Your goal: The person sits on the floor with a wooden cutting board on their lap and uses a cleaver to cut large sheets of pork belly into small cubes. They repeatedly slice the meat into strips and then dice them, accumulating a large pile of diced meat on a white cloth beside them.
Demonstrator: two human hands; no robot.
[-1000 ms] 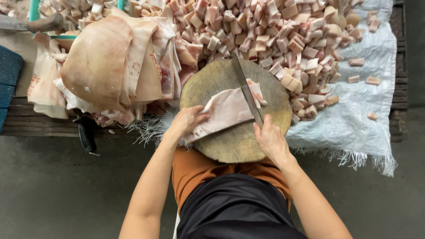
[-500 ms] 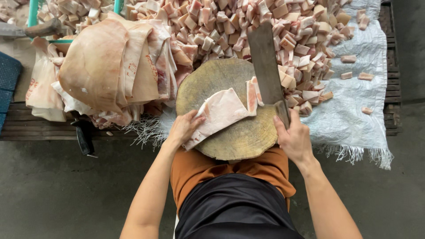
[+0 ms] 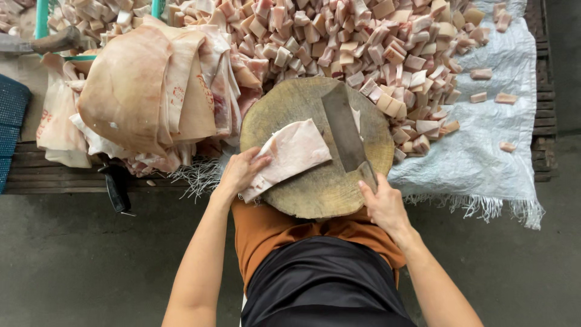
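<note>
My left hand (image 3: 242, 172) lies flat on the near corner of the pale slab of pork skin (image 3: 290, 154), fingers spread and pressing it down on the round wooden chopping block (image 3: 321, 188); it is not pinching anything. My right hand (image 3: 381, 203) is wrapped closed around the handle of the cleaver (image 3: 345, 133), whose broad blade lies across the block just right of the slab, touching or almost touching its right edge; I cannot tell which. The slab sits on the left half of the block and its near-left corner overhangs the rim by my left hand. The block's far and right rim butts into the heap of cut cubes (image 3: 363, 42) spread on the white woven sack (image 3: 490, 145), so little room there. To the left, a stack of uncut skins (image 3: 145, 97) crowds the block edge. The near rim meets my orange shirt. Bare wood shows only on the block's near side.
</note>
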